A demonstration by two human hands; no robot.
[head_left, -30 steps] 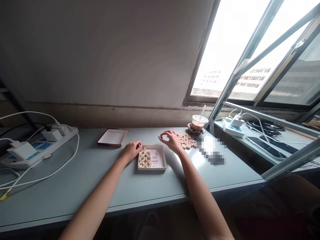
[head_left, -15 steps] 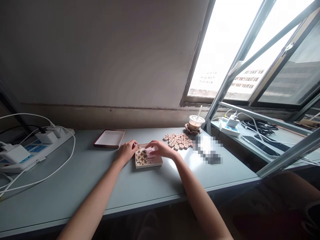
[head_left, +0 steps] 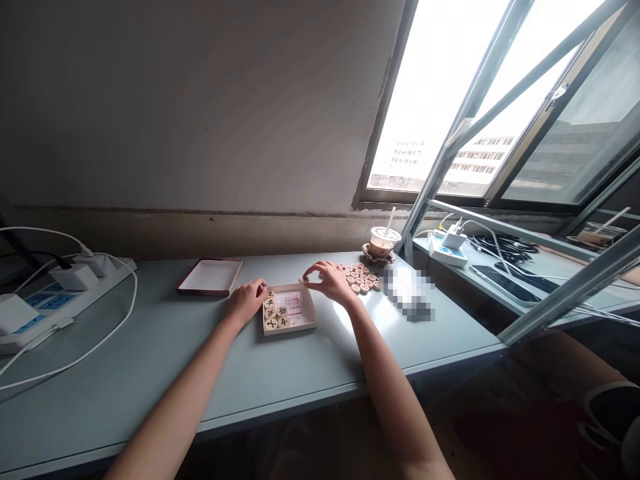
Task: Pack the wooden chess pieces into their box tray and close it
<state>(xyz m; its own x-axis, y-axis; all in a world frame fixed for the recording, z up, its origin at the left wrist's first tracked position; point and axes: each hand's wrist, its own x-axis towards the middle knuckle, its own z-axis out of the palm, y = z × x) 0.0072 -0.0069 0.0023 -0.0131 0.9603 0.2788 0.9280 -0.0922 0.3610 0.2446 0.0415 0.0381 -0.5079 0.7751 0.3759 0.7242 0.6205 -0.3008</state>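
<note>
Pinching a small, round, pale wooden piece (head_left: 303,279)
Right hand (head_left: 330,281) grips it near the far corner of the open white cardboard box (head_left: 295,329); left fingers (head_left: 250,293) are beside it, their grip I cannot tell. Gentle pinch suits.

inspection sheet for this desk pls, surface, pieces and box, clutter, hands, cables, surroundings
surface: grey-blue tabletop, glare right of the box
pieces and box: shallow open box holds black-marked xiangqi pieces at its left; loose xiangqi pieces lie flat to its right
clutter: box lid, hollow side up; iced-drink cup with straw; pixelated patch, contents unreadable
hands: left hand at the box's far-left corner; right hand pinches a small piece by the far-right corner
cables: white cables and loaded power strip at left; black cable coil at right
surroundings: wall, window, metal frame
</note>
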